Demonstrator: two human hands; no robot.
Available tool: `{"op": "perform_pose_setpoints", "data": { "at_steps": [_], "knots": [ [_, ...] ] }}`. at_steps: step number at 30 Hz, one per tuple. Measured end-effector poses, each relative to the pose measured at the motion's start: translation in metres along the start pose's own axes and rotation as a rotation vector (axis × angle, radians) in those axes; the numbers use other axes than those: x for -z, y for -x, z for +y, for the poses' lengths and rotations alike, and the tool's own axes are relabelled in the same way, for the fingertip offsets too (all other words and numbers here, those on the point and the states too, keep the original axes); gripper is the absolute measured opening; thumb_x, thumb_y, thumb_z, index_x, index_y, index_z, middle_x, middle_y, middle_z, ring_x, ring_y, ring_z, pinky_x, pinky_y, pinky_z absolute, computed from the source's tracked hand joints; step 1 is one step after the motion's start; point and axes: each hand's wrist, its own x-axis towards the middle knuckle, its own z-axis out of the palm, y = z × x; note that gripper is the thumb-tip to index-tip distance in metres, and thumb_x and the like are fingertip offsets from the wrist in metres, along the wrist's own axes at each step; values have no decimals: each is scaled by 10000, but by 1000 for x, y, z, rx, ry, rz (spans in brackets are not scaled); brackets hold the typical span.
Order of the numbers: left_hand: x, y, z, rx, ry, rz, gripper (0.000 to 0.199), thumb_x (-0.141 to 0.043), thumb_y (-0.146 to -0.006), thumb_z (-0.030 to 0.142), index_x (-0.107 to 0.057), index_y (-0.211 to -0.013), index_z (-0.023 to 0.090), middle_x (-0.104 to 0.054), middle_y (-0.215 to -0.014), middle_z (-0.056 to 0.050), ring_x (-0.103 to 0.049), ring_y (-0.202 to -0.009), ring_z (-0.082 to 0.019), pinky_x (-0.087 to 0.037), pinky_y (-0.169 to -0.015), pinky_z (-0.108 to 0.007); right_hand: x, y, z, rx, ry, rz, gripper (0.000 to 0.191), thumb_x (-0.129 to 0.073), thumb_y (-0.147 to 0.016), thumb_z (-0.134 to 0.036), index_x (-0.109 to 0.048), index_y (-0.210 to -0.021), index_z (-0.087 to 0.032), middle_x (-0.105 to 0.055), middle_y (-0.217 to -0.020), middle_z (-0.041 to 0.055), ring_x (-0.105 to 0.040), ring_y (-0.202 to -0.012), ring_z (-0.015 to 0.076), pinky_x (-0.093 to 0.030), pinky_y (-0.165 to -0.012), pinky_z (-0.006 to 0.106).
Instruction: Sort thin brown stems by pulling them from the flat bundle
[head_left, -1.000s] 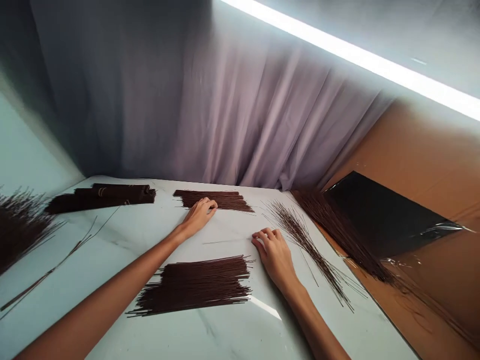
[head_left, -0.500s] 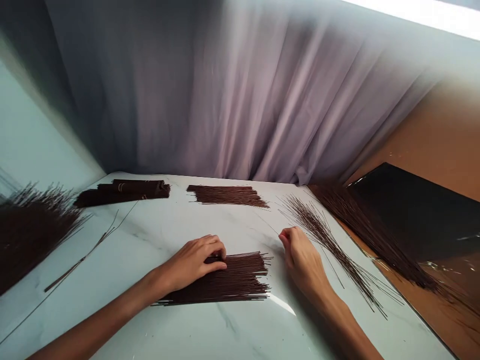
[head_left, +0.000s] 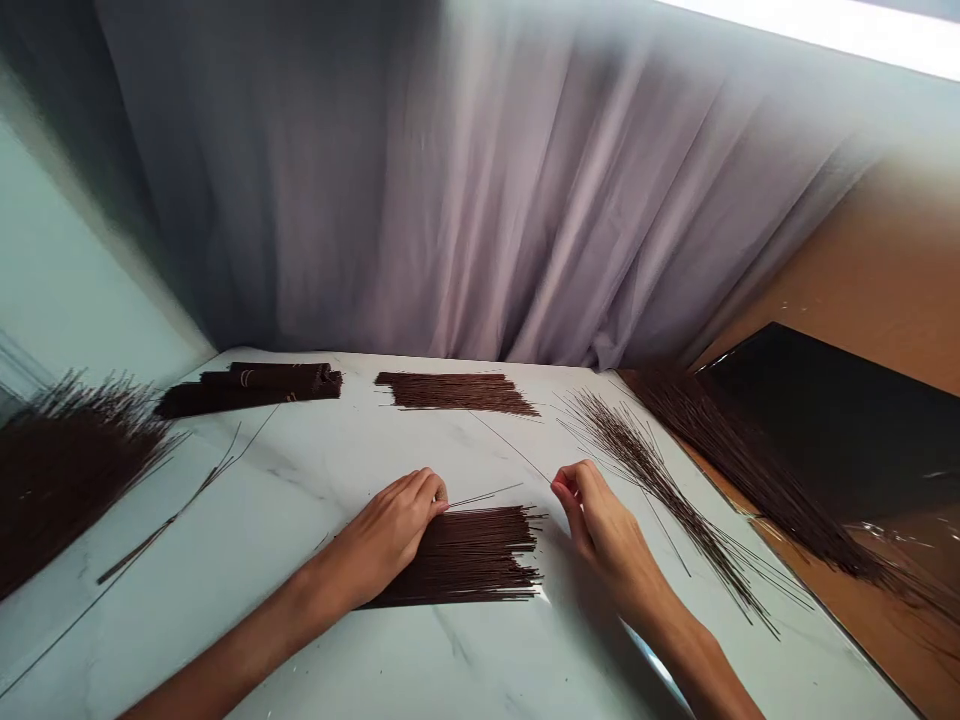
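My left hand (head_left: 401, 525) is closed in a pinch on a couple of thin dark brown sticks (head_left: 487, 495) that point to the right. It is just above the far edge of a flat pile of the same sticks (head_left: 472, 560) and hides the pile's left part. To the right of the pile, my right hand (head_left: 596, 510) pinches one long thin stick (head_left: 510, 445), which slants away to the far left. The sticks look like incense sticks or stiff plant stems; I cannot tell which.
At the back of the white marbled table (head_left: 360, 650) lie tied bundles (head_left: 255, 385) and a loose flat pile (head_left: 457, 392). Fanned sticks (head_left: 660, 480) spread at the right, with a longer bunch (head_left: 757, 480) beyond. A large dark heap (head_left: 67, 470) stands at the left. A curtain (head_left: 487, 180) hangs behind.
My left hand has shifted to the pile's far edge, and sticks now stick out from its pinch. My right hand has moved slightly left and down, with its thin stick more visible.
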Motion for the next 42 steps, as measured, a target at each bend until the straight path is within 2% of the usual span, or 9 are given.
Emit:
{"op": "perform_pose_setpoints", "data": {
  "at_steps": [4,9,15,19,22,27,33,40,42],
  "knots": [
    [4,3,2,100,208,-30,233,-316,-1083,227,-455,-897,246,-527,-905,19,-530,-786,-177,-417,-737,-318,-6,6,-17,13,-82,-19,195,-303,-1073,-317,-428,-943,-244,-577,-853,11,-535,-595,143,-413,-550,267],
    [11,7,8,166,347,-43,246,-290,-1088,297,-475,-930,259,-516,-929,24,-513,-790,-170,-401,-755,-311,-19,15,-38,-18,-244,-126,196,-277,-1081,-312,-414,-953,-253,-550,-747,-36,-535,-574,139,-412,-535,255],
    [23,18,22,217,528,-84,233,-330,-1083,397,-503,-987,274,-509,-926,21,-498,-837,-171,-396,-791,-295,-25,21,-55,-26,-356,-52,120,-342,-1075,-273,-430,-997,-246,-593,-829,-9,-595,-650,137,-484,-599,252],
    [15,24,24,226,820,-175,166,-361,-1079,399,-467,-1166,306,-526,-1004,7,-478,-869,-161,-396,-831,-295,-27,23,-59,29,-333,-51,127,-357,-1067,-212,-471,-1117,-242,-622,-940,29,-651,-746,144,-527,-650,247],
    [1,20,23,249,1005,-97,184,-376,-1075,372,-437,-1235,304,-522,-993,13,-456,-820,-136,-391,-816,-275,-28,24,-60,91,-242,-39,228,-346,-1062,-190,-475,-1244,-237,-628,-1005,58,-660,-721,147,-538,-609,246],
    [-18,2,20,312,1078,11,321,-480,-1022,506,-573,-948,208,-365,-673,80,-265,-572,-96,-242,-522,-216,-32,26,-58,197,-72,-7,397,-322,-1046,-152,-407,-1429,-211,-646,-1023,77,-640,-608,137,-519,-500,229],
    [-24,-9,18,355,1047,115,362,-605,-933,550,-580,-852,198,-351,-517,114,-197,-454,-70,-140,-413,-201,-39,28,-56,248,52,26,491,-326,-1039,-153,-339,-1528,-200,-666,-1050,85,-629,-512,131,-477,-417,235],
    [-25,-9,19,356,1015,160,378,-616,-920,551,-570,-816,190,-517,-620,62,-321,-452,-63,-210,-389,-170,-35,27,-59,241,50,-10,522,-329,-1047,-169,-275,-1565,-200,-688,-1039,92,-626,-500,123,-479,-430,218],
    [-27,-9,20,355,1057,169,386,-627,-916,547,-562,-801,184,-526,-661,52,-302,-482,-64,-195,-405,-168,-36,27,-60,235,24,-26,541,-333,-1048,-172,-233,-1579,-207,-700,-1029,86,-639,-508,127,-484,-430,214]
  ]
}}
